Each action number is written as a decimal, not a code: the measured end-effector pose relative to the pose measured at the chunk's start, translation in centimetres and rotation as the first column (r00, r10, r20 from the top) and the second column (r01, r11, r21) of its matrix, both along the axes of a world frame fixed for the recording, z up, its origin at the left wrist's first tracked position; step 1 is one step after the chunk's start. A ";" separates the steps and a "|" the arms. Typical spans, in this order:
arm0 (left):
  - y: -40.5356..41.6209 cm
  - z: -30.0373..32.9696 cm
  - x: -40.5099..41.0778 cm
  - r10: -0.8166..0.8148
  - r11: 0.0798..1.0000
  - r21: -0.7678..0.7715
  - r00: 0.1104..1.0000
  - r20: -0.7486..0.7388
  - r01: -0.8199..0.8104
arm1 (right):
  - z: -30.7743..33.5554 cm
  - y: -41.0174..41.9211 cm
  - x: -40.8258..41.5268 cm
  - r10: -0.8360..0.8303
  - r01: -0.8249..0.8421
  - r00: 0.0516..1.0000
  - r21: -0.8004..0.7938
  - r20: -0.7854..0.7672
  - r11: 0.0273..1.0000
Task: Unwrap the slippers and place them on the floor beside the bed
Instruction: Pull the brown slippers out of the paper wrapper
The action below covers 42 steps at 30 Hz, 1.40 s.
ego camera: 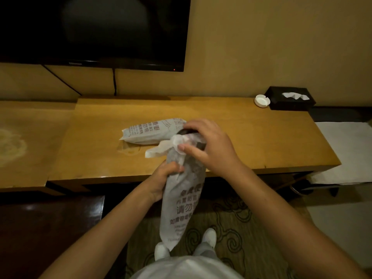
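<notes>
While the left hand (pixel 164 179) is clenched around the neck of a white printed wrapper (pixel 181 200), the right hand (pixel 209 146) closes over its torn upper end, thumb and fingers pinching the loose paper and a dark slipper (pixel 198 140) that shows through the opening. This wrapper hangs upright in front of the tabletop's (pixel 261 137) near edge, its bottom above the patterned carpet (pixel 241 228). A second wrapped package (pixel 150 131) lies flat on the tabletop just behind the hands. At the far right corner a white ashtray (pixel 262 100) sits beside a black tissue box (pixel 289 98). A dark television (pixel 96 31) hangs on the wall above.
</notes>
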<state>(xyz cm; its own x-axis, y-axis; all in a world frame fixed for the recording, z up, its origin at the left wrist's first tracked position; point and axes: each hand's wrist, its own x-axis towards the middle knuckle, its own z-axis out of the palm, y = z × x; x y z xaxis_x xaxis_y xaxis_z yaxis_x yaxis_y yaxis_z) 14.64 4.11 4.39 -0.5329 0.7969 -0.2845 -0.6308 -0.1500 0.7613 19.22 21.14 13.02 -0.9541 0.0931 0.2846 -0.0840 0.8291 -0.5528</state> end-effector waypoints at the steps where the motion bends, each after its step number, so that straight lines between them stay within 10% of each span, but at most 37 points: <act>1: -0.1 0.0 -0.3 0.021 1.000 0.009 1.000 0.001 -0.021 | -0.6 -0.3 0.7 0.008 -0.008 0.999 0.012 -0.038 1.000; 8: 0.2 -0.1 -0.6 0.040 0.999 0.036 0.999 0.033 -0.041 | -3.1 -0.4 1.8 -0.059 0.099 0.924 0.088 -0.377 0.991; 22: -0.3 -0.5 -1.1 0.003 1.000 0.031 1.000 -0.011 -0.003 | -2.8 -0.8 2.2 -0.101 0.170 0.922 0.157 -0.374 0.973; 27: -0.6 -0.5 -1.4 -0.067 0.986 0.157 0.992 0.110 0.049 | -3.4 -1.7 3.2 0.095 -0.054 0.981 0.233 -0.167 0.971; 32: -0.8 -0.7 -1.4 -0.126 0.991 0.058 0.988 0.084 0.121 | -0.8 0.6 1.5 -0.139 0.096 0.985 -0.337 -0.106 0.936; 34: -0.8 -0.7 -1.5 -0.184 0.982 0.068 0.974 0.131 0.177 | -0.1 1.6 0.4 -0.189 0.176 0.982 -0.305 -0.014 0.936; 42: -1.0 -2.3 -1.0 -0.192 0.980 0.003 0.933 0.303 0.200 | -0.4 3.6 -0.7 0.186 0.004 0.844 -0.353 0.504 0.936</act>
